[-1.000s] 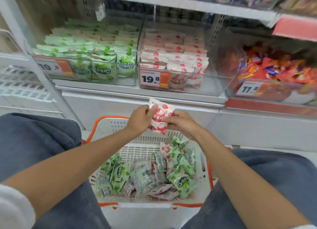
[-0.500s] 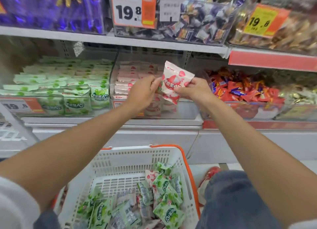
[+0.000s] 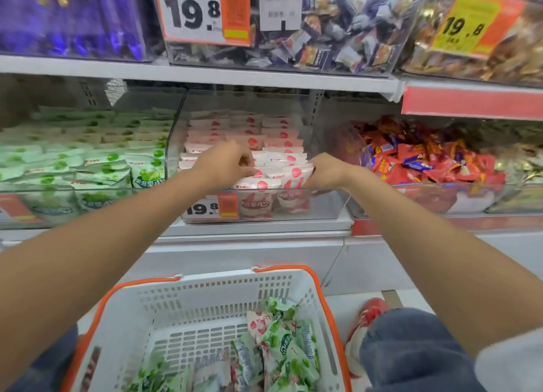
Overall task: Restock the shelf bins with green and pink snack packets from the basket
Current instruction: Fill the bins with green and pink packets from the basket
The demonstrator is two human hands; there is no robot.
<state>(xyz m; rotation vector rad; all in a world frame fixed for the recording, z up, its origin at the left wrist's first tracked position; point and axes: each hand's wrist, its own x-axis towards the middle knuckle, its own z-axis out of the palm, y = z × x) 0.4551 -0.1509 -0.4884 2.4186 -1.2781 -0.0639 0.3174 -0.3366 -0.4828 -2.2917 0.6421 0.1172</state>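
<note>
Quick rundown, with everything placed off the pink bin [image 3: 323,206], the clear middle one on the lower shelf.

A pink packet [image 3: 293,172] is held at the front of the pink bin, on top of the rows of stacked pink packs [image 3: 264,133] filling it. It's pinched from both ends. The left hand [image 3: 226,163] is curled over its left edge with fingers bent down onto it, and the right hand [image 3: 326,171] is closed on its right edge. So both hands are narrow and gripped on that one packet. Whether it's fully resting on the stack can't be told, since too much is covered by fingers.

A white-and-orange 19.8 price tag [image 3: 210,208] is stuck on the pink bin's front wall. Right beside the pink bin on its left, the green bin [image 3: 132,190] is packed with shelved green packs [image 3: 88,162]. On the pink bin's right, a bin of red wrapped candies [image 3: 426,156] is seen. Above the pink bin, one shelf up, a bin of mixed dark-wrapped sweets [image 3: 323,24] is parked.

Below and in front of the pink bin, the white basket [image 3: 205,291] with its orange rim is sat low down. A pile of basket packets [image 3: 282,341], mostly green with a few pink, is heaped toward its near right part.
</note>
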